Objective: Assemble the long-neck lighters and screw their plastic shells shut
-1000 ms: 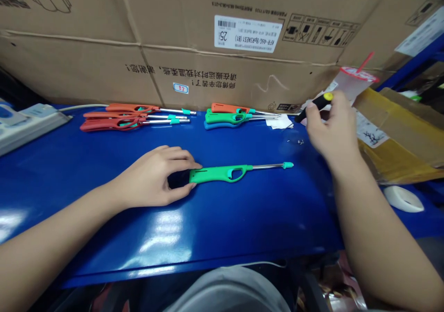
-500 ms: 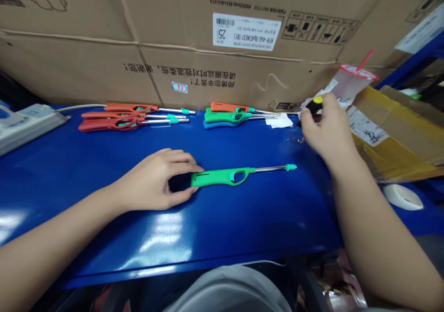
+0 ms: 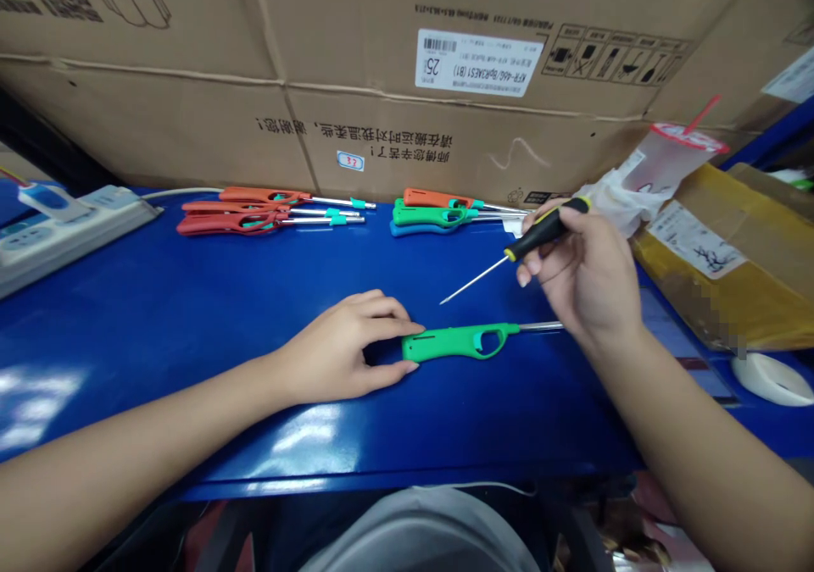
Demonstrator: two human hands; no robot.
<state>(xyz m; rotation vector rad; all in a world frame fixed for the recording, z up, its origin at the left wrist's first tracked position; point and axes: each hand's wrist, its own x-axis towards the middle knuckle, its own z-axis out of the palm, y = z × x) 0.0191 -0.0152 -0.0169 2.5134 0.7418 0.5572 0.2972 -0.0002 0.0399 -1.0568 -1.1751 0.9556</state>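
A green gas lighter (image 3: 445,343) lies flat on the blue table (image 3: 305,275), its metal barrel pointing right. My left hand (image 3: 353,343) pinches the lighter's butt end between thumb and fingers. My right hand (image 3: 598,275) grips a screwdriver (image 3: 540,231) with a black and yellow handle. Its thin shaft slants down to the left, and the tip is above the table behind the lighter, apart from it. My right wrist and palm hide the far end of the barrel.
Several red and orange lighters (image 3: 235,216) lie at the back left; orange, green and blue lighters (image 3: 432,214) lie at back centre. A cardboard box (image 3: 356,38) walls the rear. A power strip (image 3: 64,233) is left; a cup (image 3: 674,161), parcel (image 3: 750,250) and white mouse (image 3: 772,379) are right.
My right hand has lifted the screwdriver from the back right and brought it left and nearer, shaft now toward the lighter. My left hand keeps its pinch; the view has shifted somewhat.
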